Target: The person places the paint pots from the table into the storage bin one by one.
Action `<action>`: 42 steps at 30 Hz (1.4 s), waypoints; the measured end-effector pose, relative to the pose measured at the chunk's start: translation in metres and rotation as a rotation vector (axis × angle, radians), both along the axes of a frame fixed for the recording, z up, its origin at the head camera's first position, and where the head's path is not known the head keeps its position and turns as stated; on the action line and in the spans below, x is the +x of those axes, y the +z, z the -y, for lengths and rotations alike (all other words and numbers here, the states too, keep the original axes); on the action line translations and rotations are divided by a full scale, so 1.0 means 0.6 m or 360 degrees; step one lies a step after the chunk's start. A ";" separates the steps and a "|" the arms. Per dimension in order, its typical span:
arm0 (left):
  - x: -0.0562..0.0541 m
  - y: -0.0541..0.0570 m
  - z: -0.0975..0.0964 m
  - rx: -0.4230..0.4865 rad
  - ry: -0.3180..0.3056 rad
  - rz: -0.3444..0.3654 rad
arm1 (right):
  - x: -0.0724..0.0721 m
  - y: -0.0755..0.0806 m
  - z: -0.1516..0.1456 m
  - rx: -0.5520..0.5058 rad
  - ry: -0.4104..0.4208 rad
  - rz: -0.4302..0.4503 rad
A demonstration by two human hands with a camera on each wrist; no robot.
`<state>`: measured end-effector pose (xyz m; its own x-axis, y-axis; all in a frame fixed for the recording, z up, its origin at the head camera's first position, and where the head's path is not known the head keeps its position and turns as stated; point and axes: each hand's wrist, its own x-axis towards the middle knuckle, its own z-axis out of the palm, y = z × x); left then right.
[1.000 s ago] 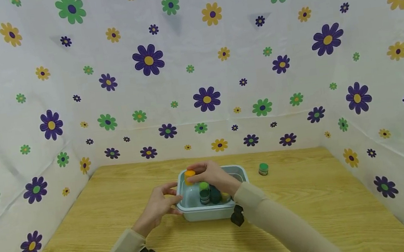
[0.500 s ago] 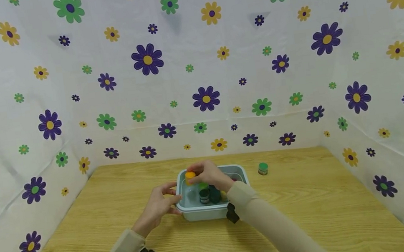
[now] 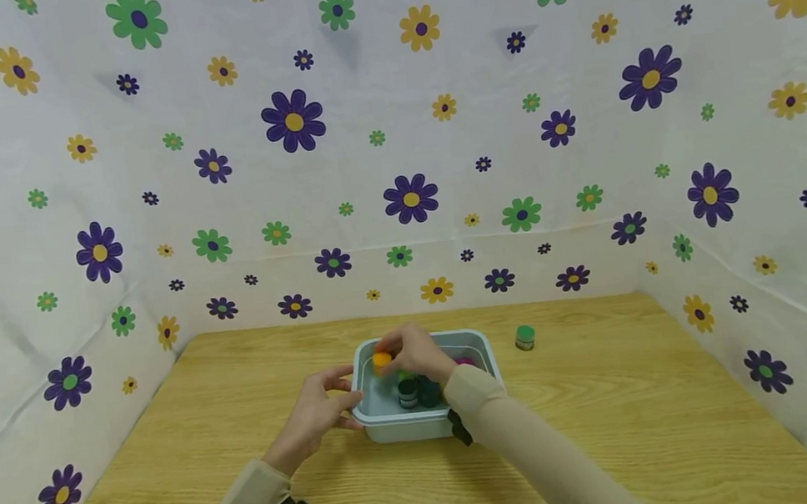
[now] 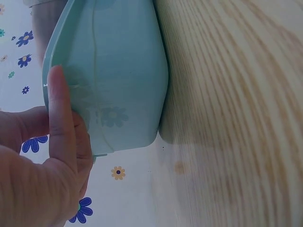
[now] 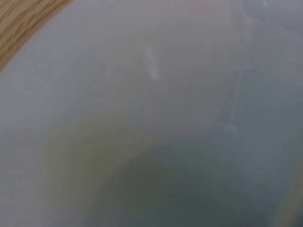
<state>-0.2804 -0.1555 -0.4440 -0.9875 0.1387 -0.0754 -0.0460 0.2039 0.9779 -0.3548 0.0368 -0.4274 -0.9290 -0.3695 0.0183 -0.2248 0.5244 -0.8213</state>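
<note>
A light blue plastic tub (image 3: 410, 428) stands on the wooden table. My left hand (image 3: 319, 409) grips its left rim; in the left wrist view, fingers (image 4: 61, 118) lie along the tub's outer wall. My right hand (image 3: 416, 353) reaches into the tub and pinches a small orange-topped jar (image 3: 382, 361) near the back left corner. In front of that hand are a small dark jar (image 3: 407, 394), a lime green piece (image 3: 405, 374) just behind it and a dark rounded thing (image 3: 430, 392). The right wrist view is blurred and shows mostly the pale tub wall.
A small green-lidded jar (image 3: 525, 338) stands on the table right of the tub. Something magenta (image 3: 465, 360) lies in the tub's right part, partly covered by the right arm. Flower-printed cloth (image 3: 417, 242) hangs behind the table and at both sides.
My right hand stays on the orange-topped jar, which rises a little and then sits lower in the tub. The right forearm has shifted left. The left hand keeps its place on the rim.
</note>
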 end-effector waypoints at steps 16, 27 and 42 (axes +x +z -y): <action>0.003 0.002 0.001 0.0005 -0.0008 -0.0015 | -0.001 -0.016 0.009 0.0208 0.0118 -0.0183; 0.002 0.003 -0.002 -0.0012 0.0016 -0.0013 | 0.002 -0.021 0.009 0.0231 0.0102 -0.0218; 0.003 0.004 0.000 -0.0003 0.0021 -0.0022 | 0.002 -0.012 0.003 0.0182 0.0109 -0.0171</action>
